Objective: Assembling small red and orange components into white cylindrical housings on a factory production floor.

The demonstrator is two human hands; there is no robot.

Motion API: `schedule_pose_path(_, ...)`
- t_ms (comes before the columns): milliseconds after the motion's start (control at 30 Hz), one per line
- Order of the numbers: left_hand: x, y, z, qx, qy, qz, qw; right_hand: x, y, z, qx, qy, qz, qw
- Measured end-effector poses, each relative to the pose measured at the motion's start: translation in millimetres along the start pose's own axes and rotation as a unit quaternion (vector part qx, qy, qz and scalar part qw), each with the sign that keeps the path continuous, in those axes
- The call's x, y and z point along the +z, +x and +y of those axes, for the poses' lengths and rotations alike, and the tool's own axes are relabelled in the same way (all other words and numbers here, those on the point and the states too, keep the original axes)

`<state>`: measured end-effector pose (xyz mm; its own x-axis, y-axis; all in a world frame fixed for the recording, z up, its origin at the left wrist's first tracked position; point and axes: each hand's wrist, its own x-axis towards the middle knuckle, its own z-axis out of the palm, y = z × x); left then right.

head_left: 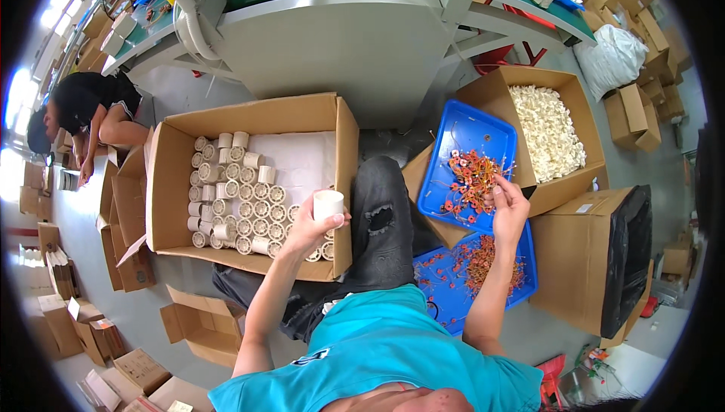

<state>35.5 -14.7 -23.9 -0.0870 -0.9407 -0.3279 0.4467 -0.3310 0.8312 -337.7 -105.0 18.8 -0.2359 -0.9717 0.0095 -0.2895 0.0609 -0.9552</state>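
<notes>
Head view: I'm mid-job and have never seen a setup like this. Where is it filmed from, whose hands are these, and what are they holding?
There is no robot here, just a person in a turquoise shirt. A wide fisheye camera on their head looks down, so straight edges bend near the rim; picture left is the person's left.

Their left hand holds a white cylindrical part by the large carton, where similar white cylinders lie. Their right hand reaches into small reddish wired parts in the upper blue tray; whether it grips one is unclear. More such parts lie in the lower blue tray. Another carton holds small off-white pieces. The co-worker at far left is someone else.
</notes>
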Motion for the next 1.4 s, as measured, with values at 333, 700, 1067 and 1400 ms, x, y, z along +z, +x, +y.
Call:
schedule_pose_path(333,69.3,-27.9,45.4,0.138,0.288,-0.102,0.942,52.1,-36.3,-49.3,0.14,0.382,-0.283,0.868)
schedule_pose_path(700,67.6,-44.6,61.1,0.076,0.41,-0.055,0.907,97.4,-62.6,-53.4,0.095,0.268,-0.351,0.892)
schedule_pose_path(1067,42.3,-27.7,16.7,0.207,0.384,0.127,0.891,93.2,-64.2,-86.9,-0.132,0.134,-0.104,0.977)
schedule_pose_path(1400,40.0,-16.7,10.8,0.401,0.48,0.148,0.766,104.3,-96.1,-103.7,-0.275,0.023,-0.174,0.945)
